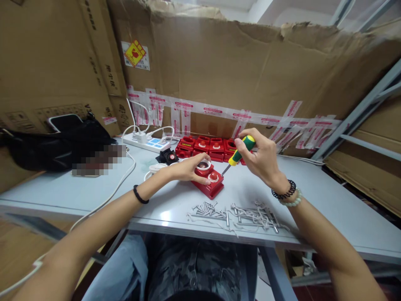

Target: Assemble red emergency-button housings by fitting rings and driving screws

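My left hand point(189, 168) is wrapped round a red plastic housing point(210, 190) that lies on the table. The housing carries a round white-rimmed part point(203, 164) at its far end and a red knob point(214, 176) with a white ring nearer me. In my right hand point(261, 152) is a screwdriver point(243, 148) with a green and yellow handle, held at a slant. Its tip points down at the housing's right corner; whether it sits on a screw is too small to tell. Loose screws point(207, 208) lie in front of the housing.
Several similar red housings point(209, 144) stand in a row behind. Metal rods with white strings point(257, 216) lie near the table's front edge. A power strip point(147, 142) with white cables, a small black part point(168, 156) and a black bag point(59, 142) are to the left. Cardboard point(219, 67) walls the back.
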The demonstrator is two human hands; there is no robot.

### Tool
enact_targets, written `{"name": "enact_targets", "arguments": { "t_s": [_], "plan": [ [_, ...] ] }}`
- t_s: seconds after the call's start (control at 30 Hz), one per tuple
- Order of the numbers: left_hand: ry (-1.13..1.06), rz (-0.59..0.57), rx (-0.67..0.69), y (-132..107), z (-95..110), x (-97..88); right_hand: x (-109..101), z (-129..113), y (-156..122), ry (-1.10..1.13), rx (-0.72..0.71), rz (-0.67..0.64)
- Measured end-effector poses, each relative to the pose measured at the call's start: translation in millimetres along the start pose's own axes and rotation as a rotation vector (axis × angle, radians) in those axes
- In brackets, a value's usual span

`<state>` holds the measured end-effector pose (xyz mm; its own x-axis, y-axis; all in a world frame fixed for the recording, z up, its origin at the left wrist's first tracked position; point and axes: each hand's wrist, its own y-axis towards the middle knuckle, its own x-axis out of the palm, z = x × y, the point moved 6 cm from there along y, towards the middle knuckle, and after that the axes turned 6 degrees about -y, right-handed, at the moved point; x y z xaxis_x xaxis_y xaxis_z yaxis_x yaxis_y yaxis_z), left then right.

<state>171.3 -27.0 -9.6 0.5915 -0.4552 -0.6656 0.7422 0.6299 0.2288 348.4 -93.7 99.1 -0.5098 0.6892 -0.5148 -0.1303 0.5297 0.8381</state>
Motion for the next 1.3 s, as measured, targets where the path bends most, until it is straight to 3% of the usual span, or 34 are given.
{"name": "enact_targets", "arguments": {
  "t_s": [0.17, 0.3, 0.37, 0.5, 0.7, 0.87, 1.07, 1.23, 1.3],
  "plan": [
    [-0.006, 0.011, 0.017, 0, 1, -0.2, 18, -23, 11, 0.134, -0.067, -0.19],
    [-0.034, 0.008, 0.019, 0, 1, 0.1, 23, -33, 19, -0.129, -0.063, -0.151],
    [-0.037, 0.008, 0.021, 0, 1, 0.2, 25, -38, 22, -0.178, -0.073, -0.205],
    [-0.017, 0.014, 0.04, 1, 0, 0.3, 30, -47, 20, 0.001, -0.134, -0.391],
    [-0.02, 0.013, 0.021, 0, 1, -0.3, 22, -28, 23, -0.313, -0.044, -0.194],
    [-0.035, 0.016, 0.029, 1, 0, -0.2, 27, -30, 21, -0.057, -0.093, -0.407],
    [-0.017, 0.009, 0.011, 0, 1, 0.3, 16, -24, 23, -0.388, -0.009, -0.239],
    [-0.001, 0.001, 0.022, 0, 3, 0.3, 19, -28, 20, -0.106, -0.084, -0.416],
    [-0.001, 0.004, 0.023, 0, 3, 0.2, 17, -27, 22, -0.152, -0.058, -0.384]
  ]
}}
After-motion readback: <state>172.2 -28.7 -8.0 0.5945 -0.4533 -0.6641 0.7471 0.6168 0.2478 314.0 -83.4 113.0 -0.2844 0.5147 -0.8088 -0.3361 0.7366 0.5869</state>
